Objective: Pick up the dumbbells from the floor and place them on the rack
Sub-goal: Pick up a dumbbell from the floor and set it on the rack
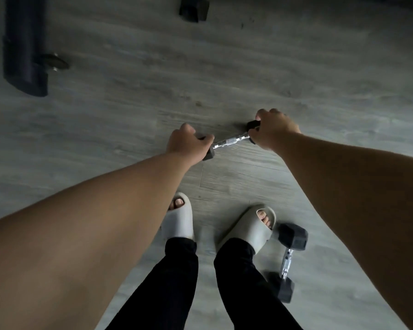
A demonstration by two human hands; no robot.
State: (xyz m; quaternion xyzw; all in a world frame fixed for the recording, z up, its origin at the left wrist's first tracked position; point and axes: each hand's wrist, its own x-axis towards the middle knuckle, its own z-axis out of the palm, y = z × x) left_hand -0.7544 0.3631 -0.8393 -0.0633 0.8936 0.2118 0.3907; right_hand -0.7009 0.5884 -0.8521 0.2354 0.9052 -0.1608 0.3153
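Note:
A dumbbell (pixel 230 141) with black hex heads and a chrome handle lies ahead of my feet, tilted with its right end farther away. My left hand (pixel 187 144) is closed over its left head. My right hand (pixel 273 129) is closed over its right head. Only the handle and small parts of each head show between my hands. Whether it is off the floor I cannot tell. A second dumbbell (pixel 287 260) of the same kind lies on the floor just right of my right foot. The rack's shelves are out of view.
The floor (pixel 129 115) is grey wood plank. A dark metal frame foot (pixel 25 46) with a round bolt plate sits at the upper left. Another black foot (pixel 193 8) is at the top centre. My feet in pale slides (pixel 246 227) stand below the held dumbbell.

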